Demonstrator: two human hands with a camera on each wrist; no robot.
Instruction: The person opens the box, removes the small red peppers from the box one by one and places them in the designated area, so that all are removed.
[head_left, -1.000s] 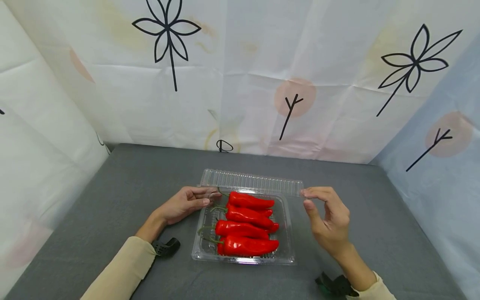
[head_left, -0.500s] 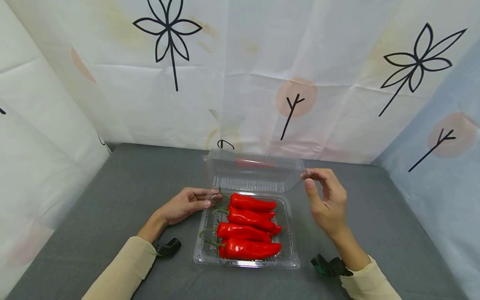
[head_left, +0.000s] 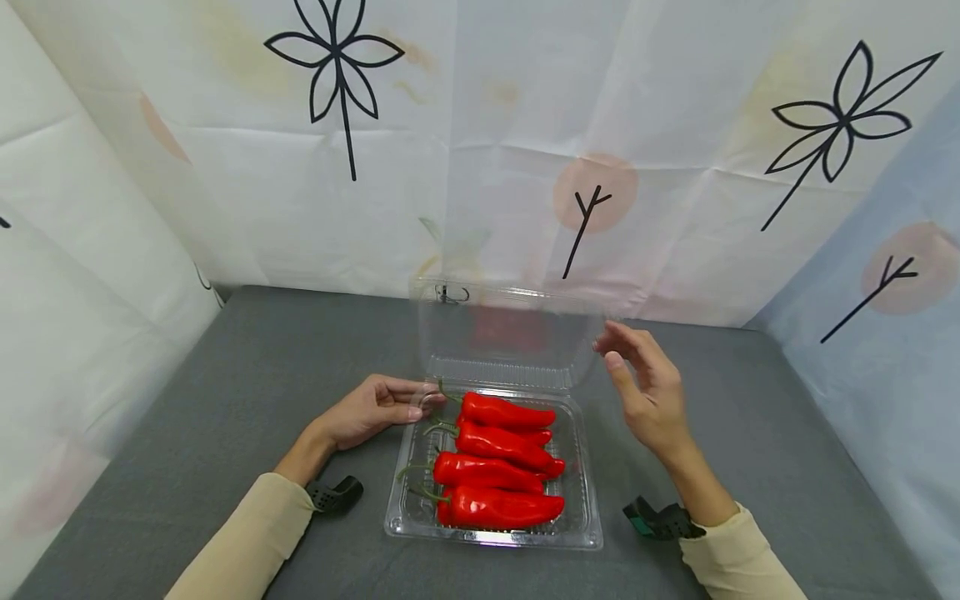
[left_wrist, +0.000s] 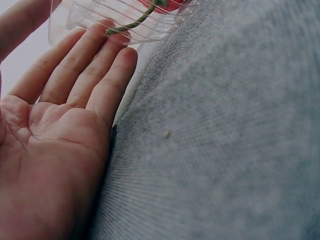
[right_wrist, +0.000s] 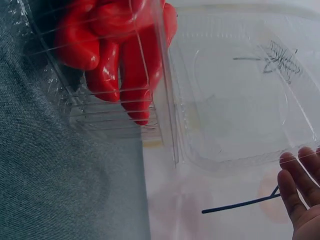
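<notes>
Midway between the left and right edges of the bench point(head_left: 727, 408), touches the far left corner of the clear tray point(head_left: 495, 540) with the left hand point(head_left: 375, 411), straight-fingered and clasping nothing, beside the stem ends of the red peppers point(head_left: 502, 444). Rests the nearer right hand point(head_left: 651, 387), loose and unclenched, at the right edge of the clear lid point(head_left: 510, 333), spread leftward from that hand and roughly upright from the tray's far rim, long axis along the bench's far edge.
</notes>
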